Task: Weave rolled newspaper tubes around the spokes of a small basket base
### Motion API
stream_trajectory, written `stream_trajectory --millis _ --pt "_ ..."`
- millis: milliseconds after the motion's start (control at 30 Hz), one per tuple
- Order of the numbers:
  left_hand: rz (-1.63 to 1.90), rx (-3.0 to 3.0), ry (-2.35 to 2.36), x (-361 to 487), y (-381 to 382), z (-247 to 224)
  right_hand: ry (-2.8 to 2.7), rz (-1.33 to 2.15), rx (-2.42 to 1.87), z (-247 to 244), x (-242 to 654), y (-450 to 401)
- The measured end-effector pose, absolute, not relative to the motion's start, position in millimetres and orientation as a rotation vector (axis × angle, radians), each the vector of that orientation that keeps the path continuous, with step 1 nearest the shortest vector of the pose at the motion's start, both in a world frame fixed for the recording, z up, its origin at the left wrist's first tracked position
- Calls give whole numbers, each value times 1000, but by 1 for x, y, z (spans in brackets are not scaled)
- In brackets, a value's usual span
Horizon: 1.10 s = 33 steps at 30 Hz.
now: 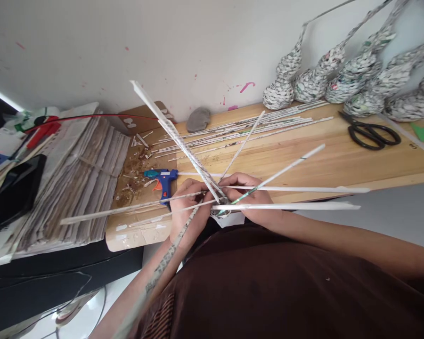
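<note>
Several rolled paper sticks radiate from a small woven paper base (223,207), held close to my body at the table's front edge. My left hand (189,214) grips the base's left side, its fingers closed around the sticks there. On the other side my right hand (249,193) is closed on the base, thumb and fingers near the sticks' crossing. Long white sticks (304,206) point right, a pair (183,143) rises to the upper left, and a printed one (166,259) runs down over my left forearm. My fingertips are partly hidden by the sticks.
A blue glue gun (167,181) lies left of my hands on cardboard (127,238). Stacked newspapers (88,174) and a dark phone-like device (17,193) are at left. Behind lie loose paper sticks (233,134) and a grey stone (198,119). Black scissors (369,132) and woven gourd shapes (353,77) are at right.
</note>
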State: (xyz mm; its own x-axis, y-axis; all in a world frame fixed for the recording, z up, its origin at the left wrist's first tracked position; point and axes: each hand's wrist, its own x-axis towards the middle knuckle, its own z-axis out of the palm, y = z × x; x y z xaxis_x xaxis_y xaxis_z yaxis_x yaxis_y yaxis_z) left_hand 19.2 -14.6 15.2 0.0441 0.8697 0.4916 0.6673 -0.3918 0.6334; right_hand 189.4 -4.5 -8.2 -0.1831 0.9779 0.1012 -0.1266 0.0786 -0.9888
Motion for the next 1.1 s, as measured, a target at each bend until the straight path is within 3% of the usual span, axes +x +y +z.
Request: stream_trajectory --millis 367,633,800,1100 --pt "1345 1928 1488 21 -15 11 -1240 1408 -916 -1 188 -5" --pt "1317 2218 1529 9 -13 17 -1130 1499 -1026 1 199 1" --pt "1311 2268 1515 5 -7 15 -1355 1566 -1123 10 201 -6" --pt "1275 2319 1476 7 6 13 -1982 1082 -948 38 191 11"
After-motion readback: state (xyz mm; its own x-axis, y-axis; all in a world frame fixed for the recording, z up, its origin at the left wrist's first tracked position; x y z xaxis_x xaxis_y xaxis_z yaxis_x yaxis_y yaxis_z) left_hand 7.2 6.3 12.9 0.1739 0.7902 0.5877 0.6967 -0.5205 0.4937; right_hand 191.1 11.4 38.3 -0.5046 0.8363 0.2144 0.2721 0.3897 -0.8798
